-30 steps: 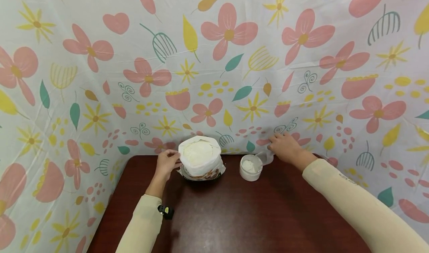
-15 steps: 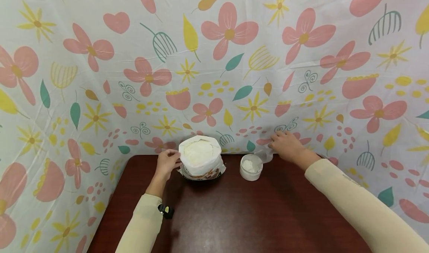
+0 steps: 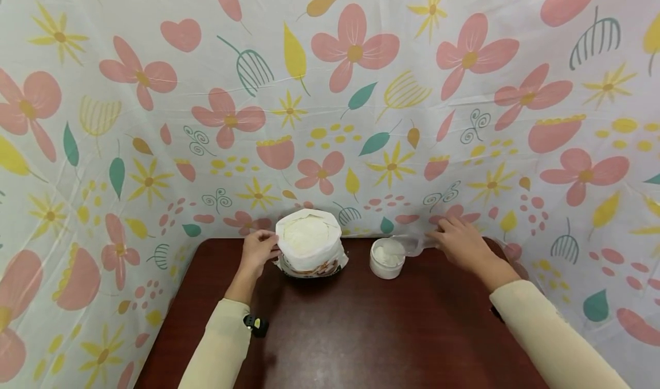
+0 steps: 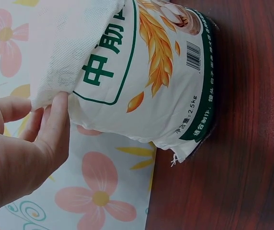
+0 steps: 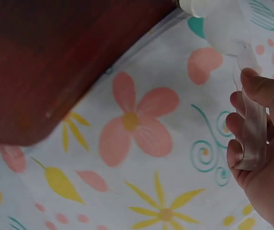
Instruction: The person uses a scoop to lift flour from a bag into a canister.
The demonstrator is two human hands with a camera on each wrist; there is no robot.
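A flour bag [image 3: 315, 263] stands upright at the table's back edge, its white top folded outward and pale flour showing inside. My left hand [image 3: 258, 248] pinches the bag's folded rim between thumb and fingers, as the left wrist view [image 4: 36, 136] also shows. Right of the bag sits a small round white tub [image 3: 385, 271] with white powder in it. My right hand [image 3: 461, 244] grips the handle of a clear plastic scoop [image 5: 254, 136]. In the head view the scoop's bowl reaches over the tub's right rim; whether it touches the rim I cannot tell.
Everything stands on a dark red-brown table [image 3: 350, 331]. A flower-patterned cloth [image 3: 330, 120] hangs right behind its back edge and along the left side. Under the bag shows a dark rim, perhaps of a tray or dish.
My right hand has moved right and slightly down, with the wrist turned. The scoop now lies flatter across the tub's rim. My left hand and the bag have stayed in place.
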